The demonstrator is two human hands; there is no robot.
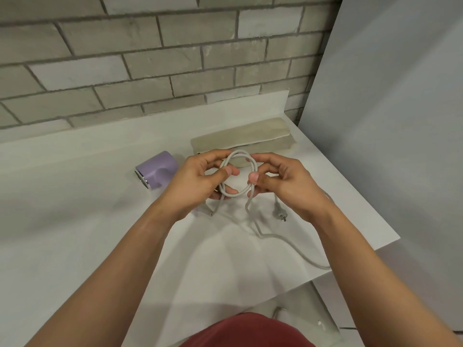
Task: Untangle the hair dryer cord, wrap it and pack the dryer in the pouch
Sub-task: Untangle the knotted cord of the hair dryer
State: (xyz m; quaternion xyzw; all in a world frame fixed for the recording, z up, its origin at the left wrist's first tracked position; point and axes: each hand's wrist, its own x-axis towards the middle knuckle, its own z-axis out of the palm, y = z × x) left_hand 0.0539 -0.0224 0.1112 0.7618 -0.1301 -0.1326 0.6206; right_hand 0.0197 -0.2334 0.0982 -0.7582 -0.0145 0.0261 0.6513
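Observation:
A lilac hair dryer [157, 169] lies on the white counter [75, 221], left of my hands, its chrome end facing left. Its grey cord [238, 194] forms a loop held up between both hands. My left hand [198, 181] pinches the loop's left side with thumb and fingers. My right hand [280, 181] pinches the right side the same way. The rest of the cord trails down onto the counter toward the right edge, and its plug [280, 211] lies under my right hand. A beige pouch [240, 140] lies flat behind my hands.
A grey brick wall [150, 58] rises behind the counter. A plain grey panel [388, 121] stands at the right. The counter's right edge [363, 259] runs diagonally, and the cord reaches it. The floor shows below.

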